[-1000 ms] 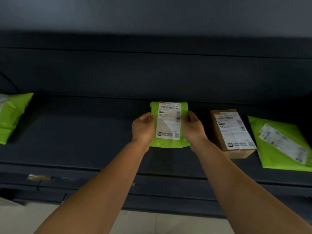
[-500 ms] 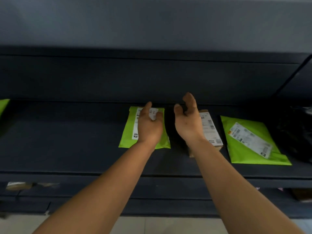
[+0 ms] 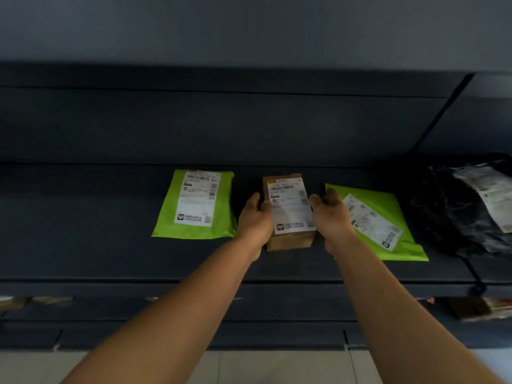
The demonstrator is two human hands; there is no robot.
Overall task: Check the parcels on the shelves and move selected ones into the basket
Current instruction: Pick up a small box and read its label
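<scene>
- Two bare forearms reach in from 6 o'clock, their elbows cut off by the lower frame edge.
- One brown cardboard box (image 3: 288, 212) sits mid-shelf, clasped on both sides: the left hand (image 3: 255, 221) curls round its 9 o'clock edge, the right hand (image 3: 331, 217) round its 3 o'clock edge. Whether the box rests on the shelf (image 3: 83, 253) or is lifted, I cannot tell.
- Two green mailers lie flat on the same shelf: the left green mailer (image 3: 195, 205) at the box's 9 o'clock, apart from it; the right green mailer (image 3: 382, 225) at 3 o'clock, its near corner hidden behind the right hand.
- One black wrapped parcel (image 3: 457, 214) at far 3 o'clock is cut off by the frame edge.
- Four white labels show, one per parcel; their print is too blurred to read.
- Below the shelf, a lower level holds dim shapes, hard to make out.
</scene>
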